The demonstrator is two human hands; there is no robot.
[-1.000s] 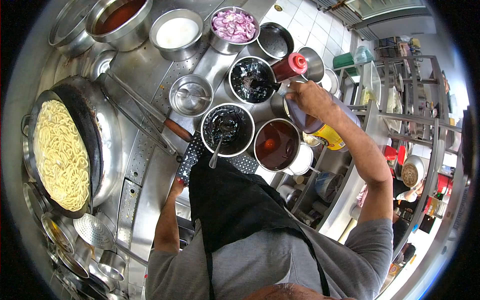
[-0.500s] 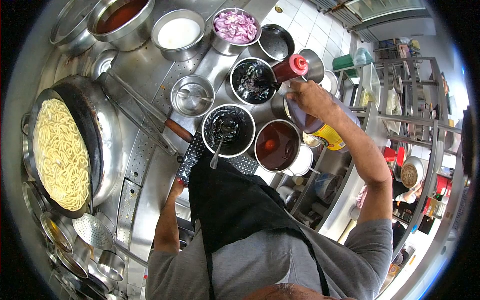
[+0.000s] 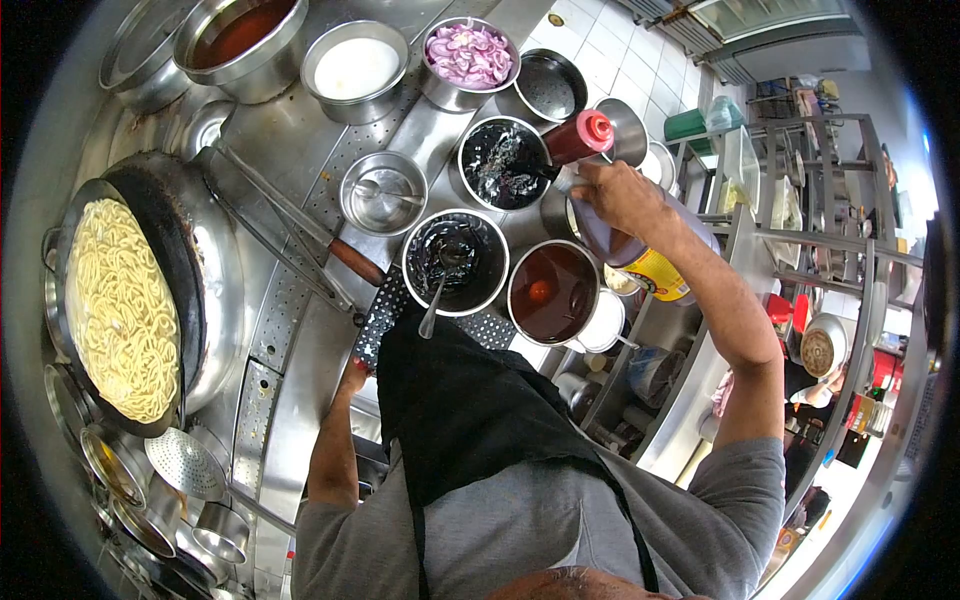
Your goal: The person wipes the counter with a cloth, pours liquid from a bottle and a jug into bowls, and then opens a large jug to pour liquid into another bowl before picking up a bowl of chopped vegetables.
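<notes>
My right hand (image 3: 622, 196) grips a large bottle of dark sauce (image 3: 640, 252) with a yellow label, tipped so its neck points into a steel pot of black sauce (image 3: 500, 160). A red-capped squeeze bottle (image 3: 580, 134) stands just behind that pot. My left hand (image 3: 353, 377) rests on the counter's front edge, mostly hidden behind my black apron. Nearer me sit a second pot of dark sauce with a ladle (image 3: 455, 262) and a pot of reddish-brown liquid (image 3: 553, 292).
A wok of yellow noodles (image 3: 120, 305) lies at the left. Tongs and a wooden-handled tool (image 3: 290, 225) cross the steel counter. Pots of red sauce (image 3: 240, 35), white liquid (image 3: 355, 68) and sliced onions (image 3: 468, 55) line the back. Metal shelves (image 3: 800, 240) stand at the right.
</notes>
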